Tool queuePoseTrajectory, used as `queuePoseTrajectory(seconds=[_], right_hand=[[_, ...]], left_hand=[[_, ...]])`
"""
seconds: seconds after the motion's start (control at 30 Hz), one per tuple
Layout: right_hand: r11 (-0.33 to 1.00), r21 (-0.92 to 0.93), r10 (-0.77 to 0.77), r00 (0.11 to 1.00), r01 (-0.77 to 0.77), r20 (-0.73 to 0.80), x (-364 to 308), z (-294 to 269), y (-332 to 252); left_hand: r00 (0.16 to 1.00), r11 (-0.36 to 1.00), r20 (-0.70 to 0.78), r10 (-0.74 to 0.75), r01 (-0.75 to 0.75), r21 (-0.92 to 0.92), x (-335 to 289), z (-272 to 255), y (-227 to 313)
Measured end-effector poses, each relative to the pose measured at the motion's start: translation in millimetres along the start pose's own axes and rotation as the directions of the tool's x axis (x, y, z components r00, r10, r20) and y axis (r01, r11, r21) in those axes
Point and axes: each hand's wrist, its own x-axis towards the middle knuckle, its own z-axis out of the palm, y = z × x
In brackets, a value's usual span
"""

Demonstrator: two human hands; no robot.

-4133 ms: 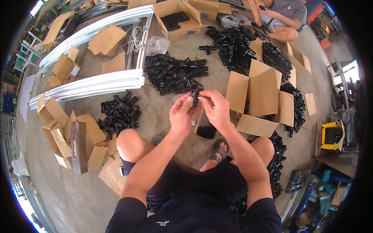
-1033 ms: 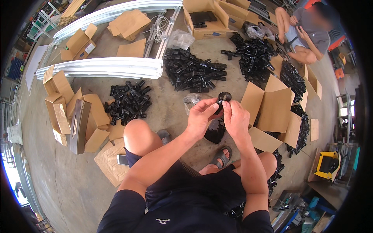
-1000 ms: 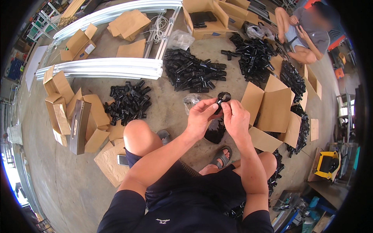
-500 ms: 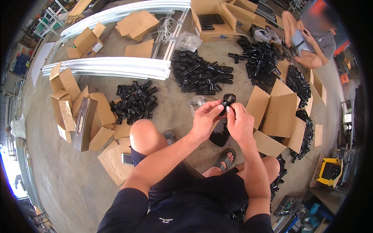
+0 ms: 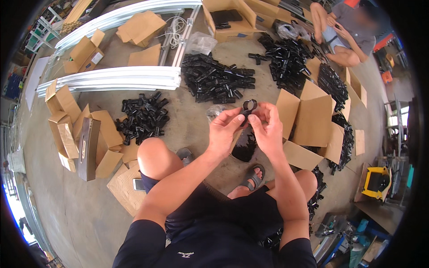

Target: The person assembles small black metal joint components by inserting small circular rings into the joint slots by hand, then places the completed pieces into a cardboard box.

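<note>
Between my two hands, above the floor and in front of my knees, is a small black ring-shaped clamp, its round opening turned up. My left hand pinches its lower left side between thumb and fingers. From the other side, my right hand has its thumb against the base and its fingers curled behind. Fingers partly hide the lower part of the clamp. Below the hands, near my sandalled foot, lies a dark heap of small black parts. A crumpled clear plastic bag sits beside my left hand.
Piles of black fittings lie ahead, to the left and far right. An open cardboard box stands right of my hands. White metal profiles lie far left. Another person sits at the far right. A phone rests on cardboard.
The clamp has turned in my fingers, so its ring opening shows more plainly. The view has shifted, and the floor things sit farther left in it. Both hands keep hold.
</note>
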Motion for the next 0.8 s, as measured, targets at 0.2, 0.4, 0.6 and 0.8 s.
queuePoseTrajectory(seconds=[0.2,0.4,0.6,0.8], right_hand=[[0.987,0.141,0.076,0.996,-0.081,0.043,-0.5,-4.5,4.8],[0.94,0.269,0.19,0.977,-0.209,0.094,2.9,-15.3,8.6],[0.931,0.199,0.274,0.947,-0.305,0.17,8.4,-30.5,-4.2],[0.931,0.177,0.284,0.937,-0.32,0.204,10.6,-36.0,-9.0]], left_hand=[[0.995,0.955,0.043,0.092,-0.1,0.278,-4.6,7.0,-1.1],[0.993,0.928,0.088,0.074,-0.101,0.358,-4.4,11.2,9.6],[0.995,0.945,0.099,-0.014,-0.019,0.327,0.8,4.6,14.2],[0.991,0.955,0.125,-0.046,0.007,0.296,-1.2,7.3,16.0]])
